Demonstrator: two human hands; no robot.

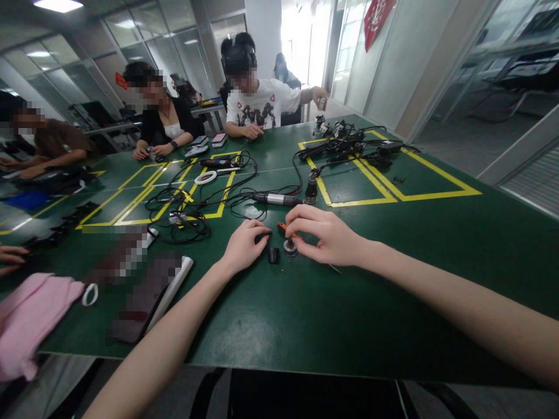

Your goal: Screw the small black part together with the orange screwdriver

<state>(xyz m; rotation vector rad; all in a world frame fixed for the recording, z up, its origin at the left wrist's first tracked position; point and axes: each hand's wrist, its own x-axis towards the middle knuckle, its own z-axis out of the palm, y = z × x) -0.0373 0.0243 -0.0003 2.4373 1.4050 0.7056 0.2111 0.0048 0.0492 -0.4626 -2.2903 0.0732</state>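
Observation:
My left hand (244, 244) rests on the green table (305, 314) with its fingers curled and pressed to the tabletop beside a small black cap (273, 255). My right hand (325, 235) hovers just right of it, its fingertips pinched on a small round silver-and-black part (290, 248). An orange-handled tool (283, 228) lies between the two hands, partly hidden by the fingers. What the left fingers hold, if anything, is hidden.
A grey cylindrical tool (279, 199) and tangled black cables (192, 203) lie just beyond my hands. More cables and adapters (349, 145) sit at the far right inside yellow tape lines. A pink cloth (30, 320) lies at the near left. Three people sit across the table.

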